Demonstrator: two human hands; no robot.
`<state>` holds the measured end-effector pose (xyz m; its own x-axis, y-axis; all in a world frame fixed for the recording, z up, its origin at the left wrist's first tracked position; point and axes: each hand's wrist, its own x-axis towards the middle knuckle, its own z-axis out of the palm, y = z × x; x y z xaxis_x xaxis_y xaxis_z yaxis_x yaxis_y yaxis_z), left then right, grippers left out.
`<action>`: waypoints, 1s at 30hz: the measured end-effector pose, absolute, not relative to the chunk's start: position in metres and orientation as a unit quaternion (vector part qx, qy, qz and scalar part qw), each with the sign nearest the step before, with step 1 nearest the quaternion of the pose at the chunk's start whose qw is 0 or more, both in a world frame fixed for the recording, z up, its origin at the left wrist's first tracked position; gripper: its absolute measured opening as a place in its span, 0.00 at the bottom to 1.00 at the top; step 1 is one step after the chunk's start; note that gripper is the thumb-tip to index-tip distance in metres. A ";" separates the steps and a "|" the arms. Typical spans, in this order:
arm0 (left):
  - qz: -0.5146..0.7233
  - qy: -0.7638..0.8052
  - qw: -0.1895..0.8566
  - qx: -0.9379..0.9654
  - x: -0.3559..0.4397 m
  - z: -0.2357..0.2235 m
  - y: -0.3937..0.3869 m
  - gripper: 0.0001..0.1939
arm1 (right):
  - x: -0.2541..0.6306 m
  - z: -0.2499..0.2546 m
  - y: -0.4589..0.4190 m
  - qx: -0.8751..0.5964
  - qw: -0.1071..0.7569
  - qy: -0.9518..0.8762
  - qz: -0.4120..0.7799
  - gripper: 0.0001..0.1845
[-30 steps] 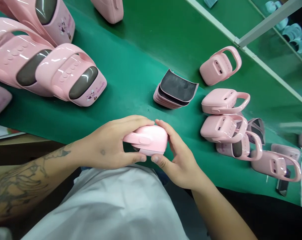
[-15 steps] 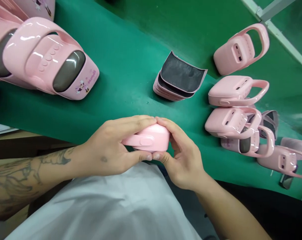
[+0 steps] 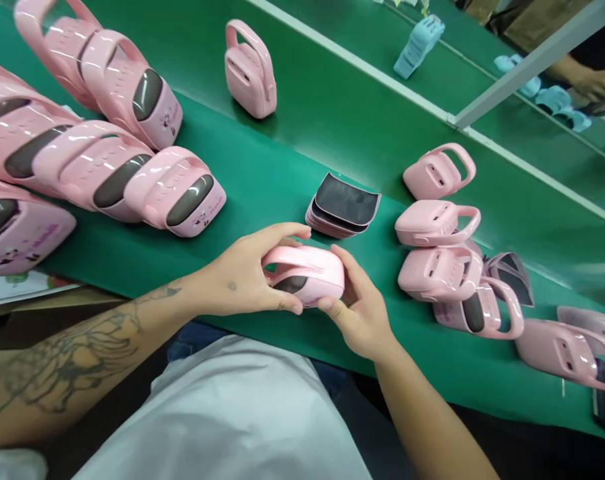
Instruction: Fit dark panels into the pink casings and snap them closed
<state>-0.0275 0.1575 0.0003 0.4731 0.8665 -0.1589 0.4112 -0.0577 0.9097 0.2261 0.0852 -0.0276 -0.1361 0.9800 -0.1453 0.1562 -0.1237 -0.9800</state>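
Between my hands is a pink power bank with a carrying handle and a dark display window, tilted above the green table. My left hand grips it at the handle end, thumb along the near side and fingers over the far side. On the opposite end, my right hand pinches it between thumb and fingers. Just beyond lies a stack of curved panels, pink at the edges and black inside.
Several pink power banks with printed fronts crowd the left. More lie on the right, near some loose dark panels. One stands alone at the back. Past a white rail, another person's hand is near blue units.
The power bank has turned in my hands, so its handle and dark window now show. My fingertips have moved apart at the far side. The view has shifted and takes in more of the table.
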 end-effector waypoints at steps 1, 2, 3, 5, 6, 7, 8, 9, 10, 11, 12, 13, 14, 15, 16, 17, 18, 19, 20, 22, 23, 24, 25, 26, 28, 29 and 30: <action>0.255 0.457 0.521 0.675 -0.027 -0.002 0.155 0.58 | 0.226 -0.030 0.083 -0.534 0.424 -0.493 0.541 0.46; 0.281 0.449 0.536 0.657 -0.027 -0.005 0.151 0.60 | 0.226 -0.032 0.081 -0.531 0.458 -0.454 0.550 0.45; 0.301 0.439 0.554 0.640 -0.026 -0.009 0.148 0.62 | 0.224 -0.033 0.079 -0.523 0.490 -0.421 0.556 0.45; 0.329 0.412 0.596 0.606 -0.021 -0.017 0.140 0.62 | 0.218 -0.032 0.076 -0.492 0.541 -0.378 0.568 0.44; 0.339 0.399 0.614 0.591 -0.018 -0.019 0.136 0.60 | 0.213 -0.030 0.075 -0.474 0.557 -0.364 0.576 0.43; 0.352 0.386 0.627 0.578 -0.014 -0.021 0.134 0.56 | 0.209 -0.028 0.075 -0.459 0.568 -0.355 0.584 0.43; 0.366 0.376 0.634 0.567 -0.010 -0.021 0.131 0.52 | 0.205 -0.026 0.074 -0.448 0.574 -0.350 0.589 0.43; 0.384 0.368 0.636 0.559 -0.007 -0.021 0.130 0.48 | 0.202 -0.023 0.074 -0.443 0.576 -0.349 0.592 0.44; 0.399 0.362 0.633 0.556 -0.004 -0.019 0.129 0.45 | 0.200 -0.021 0.075 -0.444 0.574 -0.350 0.592 0.46; 0.409 0.359 0.626 0.558 -0.002 -0.016 0.128 0.43 | 0.201 -0.019 0.075 -0.448 0.566 -0.359 0.591 0.48; 0.416 0.358 0.616 0.565 -0.001 -0.013 0.128 0.43 | 0.203 -0.017 0.076 -0.453 0.552 -0.378 0.589 0.49; 0.421 0.359 0.603 0.575 -0.002 -0.009 0.129 0.44 | 0.208 -0.015 0.078 -0.457 0.535 -0.403 0.585 0.50; 0.424 0.364 0.588 0.585 -0.004 -0.005 0.130 0.45 | 0.214 -0.012 0.081 -0.458 0.522 -0.432 0.576 0.50; 0.426 0.373 0.573 0.592 -0.006 0.000 0.133 0.46 | 0.220 -0.009 0.086 -0.458 0.516 -0.461 0.558 0.49; 0.431 0.384 0.558 0.596 -0.010 0.005 0.136 0.46 | 0.227 -0.006 0.093 -0.464 0.525 -0.485 0.523 0.47; 0.442 0.395 0.538 0.599 -0.014 0.013 0.142 0.44 | 0.234 -0.002 0.102 -0.482 0.545 -0.501 0.469 0.45; 0.455 0.408 0.512 0.603 -0.018 0.021 0.150 0.40 | 0.240 0.002 0.113 -0.514 0.564 -0.509 0.398 0.42; 0.466 0.424 0.479 0.612 -0.021 0.032 0.160 0.36 | 0.245 0.006 0.126 -0.561 0.564 -0.514 0.321 0.39; 0.477 0.439 0.436 0.624 -0.024 0.043 0.173 0.32 | 0.249 0.010 0.140 -0.615 0.542 -0.515 0.249 0.37; 0.489 0.466 0.343 0.653 -0.023 0.067 0.203 0.31 | 0.254 0.018 0.170 -0.707 0.446 -0.521 0.170 0.32; 0.490 0.471 0.308 0.665 -0.020 0.079 0.220 0.33 | 0.255 0.020 0.183 -0.729 0.405 -0.526 0.164 0.30; 0.488 0.473 0.291 0.673 -0.015 0.088 0.238 0.36 | 0.255 0.023 0.195 -0.741 0.373 -0.532 0.170 0.27; 0.477 0.475 0.294 0.679 -0.008 0.094 0.257 0.38 | 0.254 0.024 0.205 -0.745 0.355 -0.536 0.180 0.23; 0.463 0.484 0.307 0.676 0.000 0.097 0.276 0.38 | 0.253 0.024 0.213 -0.746 0.346 -0.538 0.188 0.18; 0.414 0.548 0.313 0.656 0.020 0.093 0.315 0.36 | 0.249 0.024 0.221 -0.751 0.332 -0.537 0.197 0.12; 0.400 0.563 0.313 0.652 0.031 0.088 0.334 0.36 | 0.247 0.023 0.223 -0.753 0.329 -0.534 0.199 0.10; 0.383 0.570 0.316 0.655 0.042 0.080 0.351 0.36 | 0.245 0.023 0.224 -0.754 0.329 -0.532 0.202 0.10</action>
